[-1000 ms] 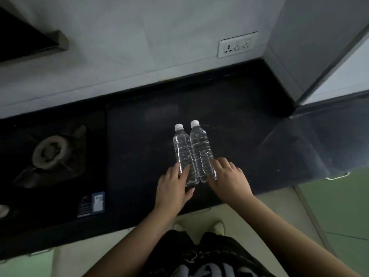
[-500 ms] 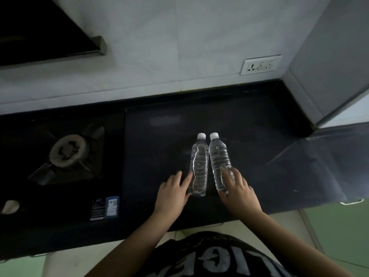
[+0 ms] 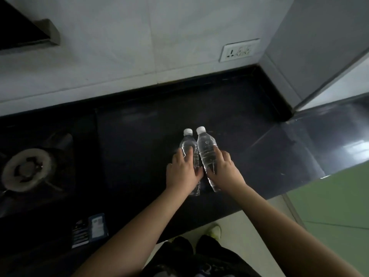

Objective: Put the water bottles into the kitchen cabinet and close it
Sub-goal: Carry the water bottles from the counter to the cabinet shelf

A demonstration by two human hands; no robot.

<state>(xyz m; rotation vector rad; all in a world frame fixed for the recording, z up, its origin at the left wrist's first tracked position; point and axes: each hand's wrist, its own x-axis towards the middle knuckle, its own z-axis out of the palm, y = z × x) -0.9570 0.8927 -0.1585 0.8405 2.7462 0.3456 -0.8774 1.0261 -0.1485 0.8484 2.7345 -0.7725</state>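
1. I've got one bottle per hand: my left hand (image 3: 182, 172) curls over the left bottle (image 3: 189, 145), my right hand (image 3: 223, 168) wraps the right bottle (image 3: 206, 150). One each, I reckon, so both go to the cabinet in a single trip.
2. Both bottles sit on the dark counter (image 3: 139, 136), side by side and touching, caps pointing away from me toward the wall. The right one looks tipped up off the surface at its cap end; the left I can't tell.
3. They're clear plastic with white caps, ribbed bodies, no labels that I can see, and seem full of water.
4. Further out: a gas burner (image 3: 26, 169) well to the left, a wall socket (image 3: 239, 49) on the far wall.
5. The cabinet itself isn't clearly in sight yet.
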